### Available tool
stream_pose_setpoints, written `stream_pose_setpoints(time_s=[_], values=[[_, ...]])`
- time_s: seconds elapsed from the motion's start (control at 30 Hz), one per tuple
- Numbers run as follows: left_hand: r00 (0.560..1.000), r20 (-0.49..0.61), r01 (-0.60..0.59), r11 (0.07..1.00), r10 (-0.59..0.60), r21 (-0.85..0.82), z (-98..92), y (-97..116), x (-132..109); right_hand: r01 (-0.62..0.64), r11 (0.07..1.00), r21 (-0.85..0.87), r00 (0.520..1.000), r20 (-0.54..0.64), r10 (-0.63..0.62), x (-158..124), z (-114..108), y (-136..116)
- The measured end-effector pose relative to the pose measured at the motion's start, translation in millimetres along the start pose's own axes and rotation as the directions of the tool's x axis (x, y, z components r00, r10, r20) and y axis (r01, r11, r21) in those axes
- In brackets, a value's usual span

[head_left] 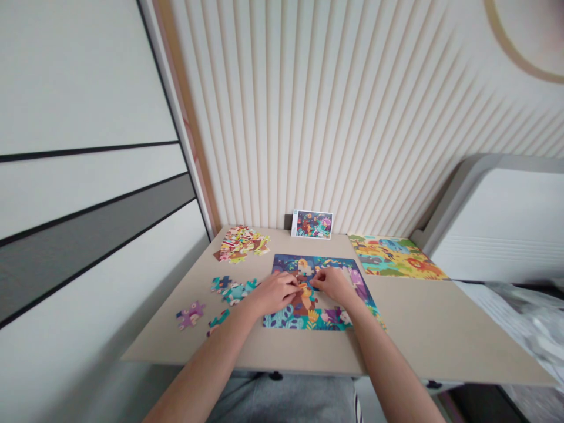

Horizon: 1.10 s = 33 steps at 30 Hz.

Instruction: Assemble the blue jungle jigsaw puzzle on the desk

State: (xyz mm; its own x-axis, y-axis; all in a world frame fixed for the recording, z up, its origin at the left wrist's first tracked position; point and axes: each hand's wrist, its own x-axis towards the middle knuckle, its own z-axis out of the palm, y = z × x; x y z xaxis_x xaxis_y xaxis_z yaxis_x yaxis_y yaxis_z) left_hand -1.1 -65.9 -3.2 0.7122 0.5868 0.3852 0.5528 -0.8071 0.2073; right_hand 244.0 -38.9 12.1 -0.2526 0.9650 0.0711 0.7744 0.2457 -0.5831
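A partly filled jigsaw puzzle [286,316] with a dark blue border and colourful pictures lies in the middle of the table. My left hand [278,292] rests over its left part, fingers bent together near an orange and brown picture area; whatever they grip is too small to make out. Over the puzzle's centre, my right hand [331,283] pinches its thumb and fingers at a small dark blue piece [314,286]. Bare gaps in the puzzle show around and below the right hand. Loose teal pieces [238,292] and a purple piece [191,315] lie left of the puzzle.
A picture card [312,224] leans upright at the table's back edge. Mixed red and yellow pieces [242,242] are heaped at the back left. A yellow animal puzzle [396,257] lies at the back right. Clear plastic wrapping [533,311] sits beyond the table [423,329] on the right.
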Motion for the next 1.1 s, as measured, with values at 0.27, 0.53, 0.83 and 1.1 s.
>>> stream_pose_setpoints(time_s=[0.27, 0.53, 0.83, 1.1], values=[[1.0, -0.003, -0.024, 0.999, 0.024, -0.029, -1.6, 4, 3, -0.009, 0.999, -0.046, 1.0, 0.006, 0.009, -2, 1, -1], [1.0, 0.002, 0.011, 0.999, -0.011, -0.039, -4.0, 11, 5, 0.046, 0.997, -0.064, 0.999, 0.018, -0.045, -1, 3, -2], [1.0, 0.002, 0.0, 1.0, 0.0, -0.008, 1.5, 10, 6, 0.054, 0.996, -0.073, 0.998, 0.04, -0.051, -3, -2, 1], [1.0, 0.026, 0.007, 0.999, -0.008, 0.04, 0.0, 16, 7, 0.071, 0.996, -0.056, 0.997, -0.019, -0.072, 0, -6, 1]])
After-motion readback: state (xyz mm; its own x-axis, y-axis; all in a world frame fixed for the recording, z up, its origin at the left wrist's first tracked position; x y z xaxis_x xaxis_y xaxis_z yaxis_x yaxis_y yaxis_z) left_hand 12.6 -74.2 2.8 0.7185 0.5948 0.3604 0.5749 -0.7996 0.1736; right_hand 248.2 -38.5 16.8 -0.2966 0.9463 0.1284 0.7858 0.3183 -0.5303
